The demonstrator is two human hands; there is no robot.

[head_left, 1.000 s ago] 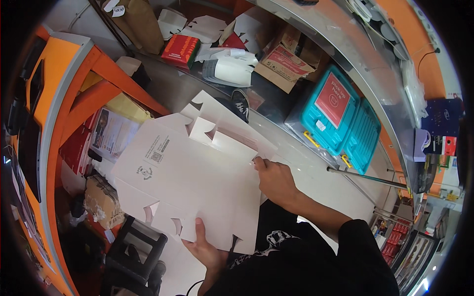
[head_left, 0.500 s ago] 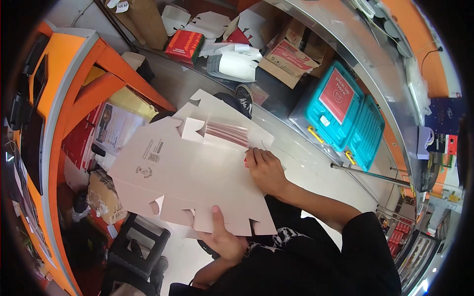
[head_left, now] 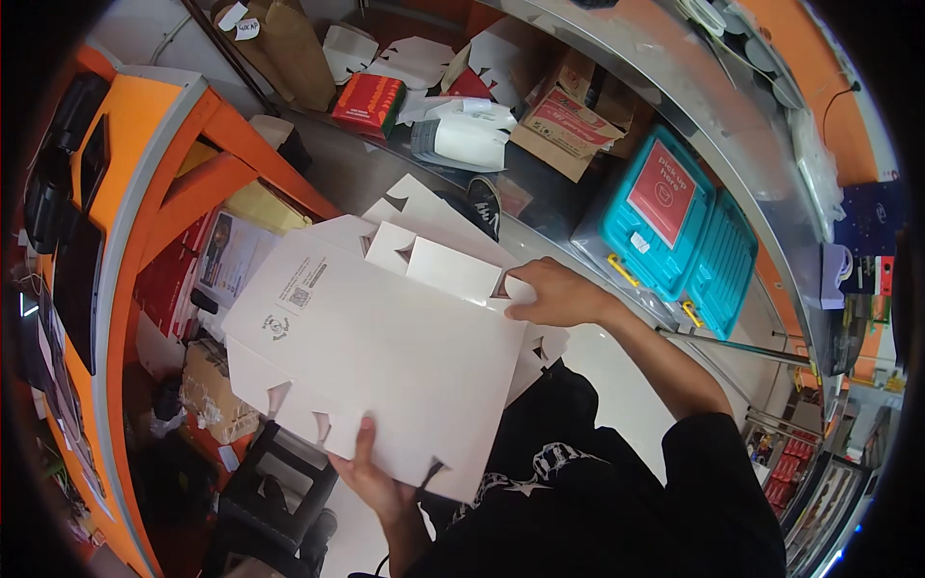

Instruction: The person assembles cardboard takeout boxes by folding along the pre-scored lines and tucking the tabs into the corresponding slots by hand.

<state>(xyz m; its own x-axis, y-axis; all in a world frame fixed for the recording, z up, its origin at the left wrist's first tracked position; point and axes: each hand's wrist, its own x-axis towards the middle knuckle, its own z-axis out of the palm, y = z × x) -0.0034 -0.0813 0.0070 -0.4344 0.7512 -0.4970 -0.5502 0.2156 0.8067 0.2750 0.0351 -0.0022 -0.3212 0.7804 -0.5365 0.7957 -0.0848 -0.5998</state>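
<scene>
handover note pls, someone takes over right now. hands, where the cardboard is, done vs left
Left hand: grips the near edge of the flat white cardboard box blank, thumb on top.
Right hand: pinches the blank's far right corner by a flap.
Blank: held flat over the lap, printed side up, above more white blanks.
Done: one blank picked up.
Left: all folding; no flap is locked yet.

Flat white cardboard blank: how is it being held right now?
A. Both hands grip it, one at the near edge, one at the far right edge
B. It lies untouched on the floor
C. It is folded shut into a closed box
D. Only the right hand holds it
A: the left hand pinches the near edge of the flat white cardboard blank and the right hand grips its far right edge.
</scene>
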